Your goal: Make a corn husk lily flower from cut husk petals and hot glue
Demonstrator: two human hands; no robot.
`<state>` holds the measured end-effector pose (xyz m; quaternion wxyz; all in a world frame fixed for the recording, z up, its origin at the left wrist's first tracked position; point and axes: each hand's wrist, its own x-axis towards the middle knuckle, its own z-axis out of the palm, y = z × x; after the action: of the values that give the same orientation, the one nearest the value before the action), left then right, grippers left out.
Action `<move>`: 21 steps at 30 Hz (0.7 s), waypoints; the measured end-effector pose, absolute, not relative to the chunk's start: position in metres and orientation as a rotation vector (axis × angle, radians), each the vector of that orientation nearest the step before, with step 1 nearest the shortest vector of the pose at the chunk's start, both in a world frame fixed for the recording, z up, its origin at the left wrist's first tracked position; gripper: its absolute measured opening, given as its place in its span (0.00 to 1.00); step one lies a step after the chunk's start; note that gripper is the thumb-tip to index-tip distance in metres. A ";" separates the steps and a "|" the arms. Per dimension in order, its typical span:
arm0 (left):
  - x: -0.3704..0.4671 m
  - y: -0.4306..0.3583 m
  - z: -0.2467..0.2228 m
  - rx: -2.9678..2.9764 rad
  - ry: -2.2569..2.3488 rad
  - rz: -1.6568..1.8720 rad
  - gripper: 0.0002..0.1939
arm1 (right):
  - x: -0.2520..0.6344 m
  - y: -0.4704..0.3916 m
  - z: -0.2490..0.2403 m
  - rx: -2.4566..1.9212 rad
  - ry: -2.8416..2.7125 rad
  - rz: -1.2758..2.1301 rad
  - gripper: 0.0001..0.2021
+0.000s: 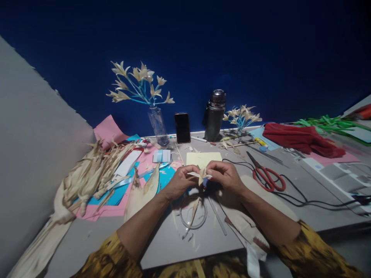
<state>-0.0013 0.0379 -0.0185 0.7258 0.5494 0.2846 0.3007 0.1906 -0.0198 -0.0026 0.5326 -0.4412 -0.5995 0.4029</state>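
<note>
Between my hands, near the middle of the table, is a small cream husk flower with its pointed petals spread. My left hand pinches its left side, fingers closed. On the other side, the closed fingers of my right hand grip the same flower. Something small and blue shows just under the petals, partly hidden by my right fingers. A pale yellow paper lies right behind my hands. Below them is a clear ring with a husk strip across it.
Dried husks pile over pink and blue papers at left. Behind stand a flower vase, a phone, a flask and smaller flowers. Red-handled scissors, black cable, red cloth and a power strip lie right.
</note>
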 end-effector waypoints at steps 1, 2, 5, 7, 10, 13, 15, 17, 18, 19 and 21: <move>-0.001 0.037 -0.017 1.198 0.628 0.666 0.10 | 0.191 -0.020 -0.002 -1.059 -1.436 0.947 0.11; -0.001 0.036 -0.016 1.186 0.629 0.673 0.10 | 0.191 -0.020 -0.001 -1.068 -1.437 0.934 0.11; -0.001 0.034 -0.011 1.186 0.629 0.684 0.10 | 0.190 -0.020 0.001 -1.083 -1.419 0.922 0.12; -0.001 0.034 -0.008 1.193 0.618 0.678 0.10 | 0.190 -0.020 0.001 -1.082 -1.409 0.951 0.13; 0.000 0.036 -0.008 1.211 0.583 0.649 0.09 | 0.190 -0.019 -0.001 -1.086 -1.433 0.982 0.13; 0.002 0.037 -0.009 1.224 0.550 0.654 0.08 | 0.190 -0.019 -0.003 -1.098 -1.442 0.976 0.12; 0.002 0.037 -0.010 1.217 0.546 0.685 0.07 | 0.190 -0.019 -0.003 -1.103 -1.438 0.966 0.12; 0.003 0.037 -0.011 1.213 0.549 0.710 0.07 | 0.189 -0.019 -0.002 -1.098 -1.450 0.938 0.11; 0.003 0.036 -0.011 1.214 0.553 0.715 0.07 | 0.189 -0.019 -0.002 -1.096 -1.461 0.917 0.11; 0.002 0.036 -0.010 1.216 0.557 0.715 0.07 | 0.189 -0.019 -0.001 -1.095 -1.473 0.895 0.11; 0.002 0.034 -0.010 1.225 0.563 0.710 0.07 | 0.190 -0.019 -0.001 -1.094 -1.491 0.861 0.11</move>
<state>0.0019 0.0345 -0.0097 0.7235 0.5548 0.2552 0.3218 0.1896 -0.0194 -0.0009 0.5234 -0.4569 -0.6229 0.3596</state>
